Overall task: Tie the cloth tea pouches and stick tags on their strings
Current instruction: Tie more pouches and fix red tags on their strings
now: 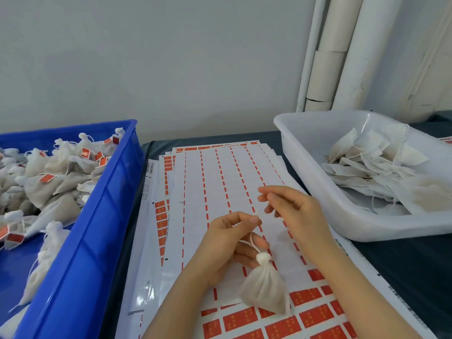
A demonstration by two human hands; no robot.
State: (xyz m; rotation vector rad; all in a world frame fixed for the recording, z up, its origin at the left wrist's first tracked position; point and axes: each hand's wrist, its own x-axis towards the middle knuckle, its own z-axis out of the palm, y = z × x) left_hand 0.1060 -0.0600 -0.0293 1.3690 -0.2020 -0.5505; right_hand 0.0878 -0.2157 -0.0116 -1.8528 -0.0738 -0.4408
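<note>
Left hand [227, 243], centre of the frame, is curled with thumb and forefinger pinching the string [252, 238] a little above the knot, so the pouch [265, 288] hangs free below it, neck gathered and seemingly already tied. Right hand [296, 211], just beside and slightly higher, has thumb and forefinger closed together, apparently on the string's free end, though the thread is too thin and blurred to confirm. Judged purpose: drawing the string taut and clear of the cloth, ready for a tag. Surroundings, from the left: blue crate [97, 216] holds finished pouches [49, 182] bearing red tags [46, 178], evidently the output bin. Sticker sheets [220, 172] lie fanned directly beneath both hands, mostly stripped at the top, with red stickers [305, 296] remaining lower right, within easy reach. White tub [318, 182], upper right, contains flat untied pouches [362, 155] with loose strings, evidently the supply.
</note>
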